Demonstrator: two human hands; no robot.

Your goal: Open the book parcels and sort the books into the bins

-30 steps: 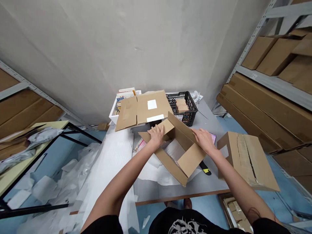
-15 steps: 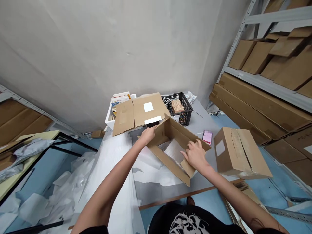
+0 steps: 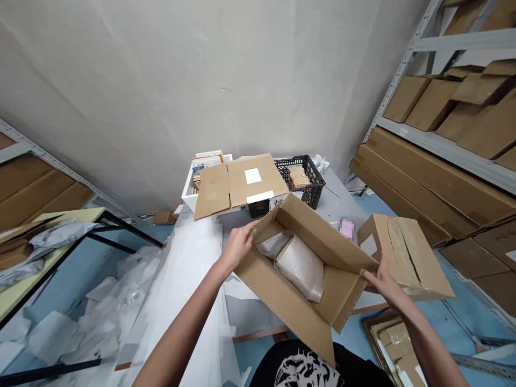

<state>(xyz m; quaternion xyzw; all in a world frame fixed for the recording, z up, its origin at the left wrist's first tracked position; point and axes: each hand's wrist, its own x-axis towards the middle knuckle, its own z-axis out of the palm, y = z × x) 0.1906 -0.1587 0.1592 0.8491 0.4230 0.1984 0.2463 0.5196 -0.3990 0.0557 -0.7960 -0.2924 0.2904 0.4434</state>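
Between my hands is an open cardboard box, tilted, its flaps spread. A foam-wrapped package lies inside, with a smaller piece of clear wrap beside it. My left hand is closed on the box's left upper edge. On the right, my right hand grips the end flap, thumb on the inner side and the other fingers partly hidden behind it. A sealed cardboard carton stands just beyond my right hand. Behind the open box lies a flattened cardboard piece with white labels.
A black plastic crate with a stack of tan cards and a white bin stand at the table's back. White foam sheets are piled on the left. Metal shelving full of cartons rises on the right. A yellow-topped table stands left.
The box has been raised and tilted toward me, so the wrapped package inside now shows. My right hand has moved from inside the box to its right end flap.
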